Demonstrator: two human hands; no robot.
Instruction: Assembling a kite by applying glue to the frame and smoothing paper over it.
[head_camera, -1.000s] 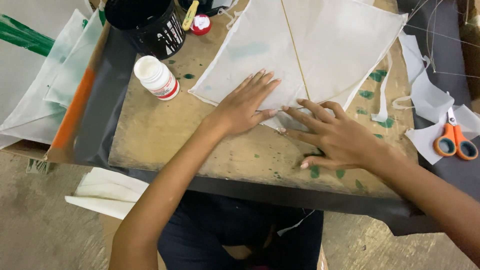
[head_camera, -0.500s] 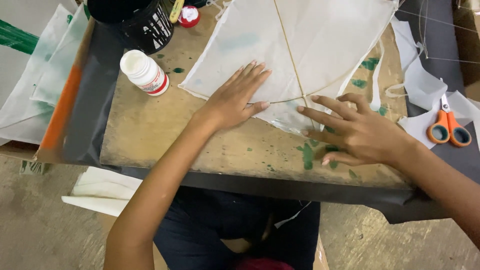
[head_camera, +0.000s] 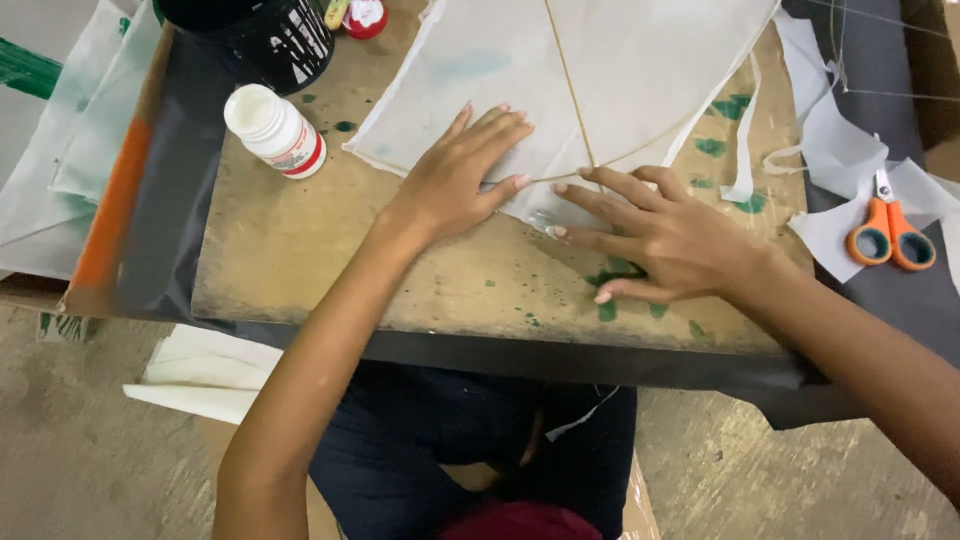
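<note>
Both hands have slid closer to the thin stick (head_camera: 570, 85) running down the white paper sheet (head_camera: 640, 70). Left hand (head_camera: 460, 180) lies flat, fingers spread, left of that stick; right hand (head_camera: 655, 235) presses open just right of it, gripping nothing. On the tabletop (head_camera: 300, 250), the glue bottle (head_camera: 275, 130) stands well left of the stick. Uneven pressure could wrinkle or tear the thin paper.
</note>
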